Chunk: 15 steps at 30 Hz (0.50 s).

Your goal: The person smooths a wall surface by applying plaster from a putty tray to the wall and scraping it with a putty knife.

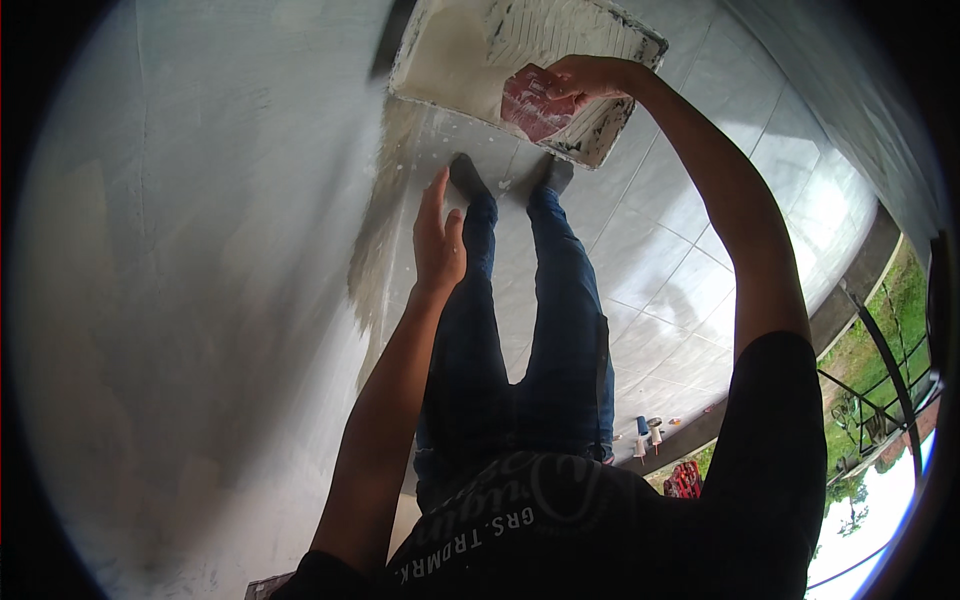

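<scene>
My right hand (588, 78) reaches over a paint tray (625, 125) and grips a flat, dark-red piece (537, 105) smeared with white. Whether that piece is a cloth, a sponge or a sheet cannot be told. The tray is caked with whitish paint, has a ribbed slope, and holds pale liquid (445, 45) in its left part. Nothing is in my left hand (438, 240), which is raised beside the wall with its fingers stretched out and thumb apart.
A grey-white wall (200, 250) rises on my left, with a beige-brown streaked band (378, 230) along its bottom. Shiny tiles cover the floor (650, 265), with white specks near my feet (465, 175). Small blue and white items (645, 432) and a red object (684, 480) lie behind me.
</scene>
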Tool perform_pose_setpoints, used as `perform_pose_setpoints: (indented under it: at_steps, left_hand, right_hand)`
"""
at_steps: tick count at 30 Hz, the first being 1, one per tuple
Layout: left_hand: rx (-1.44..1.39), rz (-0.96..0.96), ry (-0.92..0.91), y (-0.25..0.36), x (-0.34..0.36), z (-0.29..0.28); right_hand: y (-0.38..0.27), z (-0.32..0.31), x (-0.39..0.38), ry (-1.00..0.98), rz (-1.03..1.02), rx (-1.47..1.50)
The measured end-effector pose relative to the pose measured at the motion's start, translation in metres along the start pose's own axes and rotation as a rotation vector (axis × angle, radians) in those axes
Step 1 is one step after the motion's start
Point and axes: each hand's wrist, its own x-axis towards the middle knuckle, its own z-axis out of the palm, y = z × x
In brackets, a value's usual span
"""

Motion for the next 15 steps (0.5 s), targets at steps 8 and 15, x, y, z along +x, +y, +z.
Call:
perform_pose_setpoints:
  at_steps: [8,15]
  left_hand:
    - [0.027,0.146,0.134,0.058,0.003,-0.026]
    - [-0.075,0.469,0.277,0.171,0.035,-0.047]
  right_hand:
    - [-0.052,0.028,-0.103,0.007,-0.260,0.584]
    - [-0.154,0.051,-0.214,0.255,-0.496,0.519]
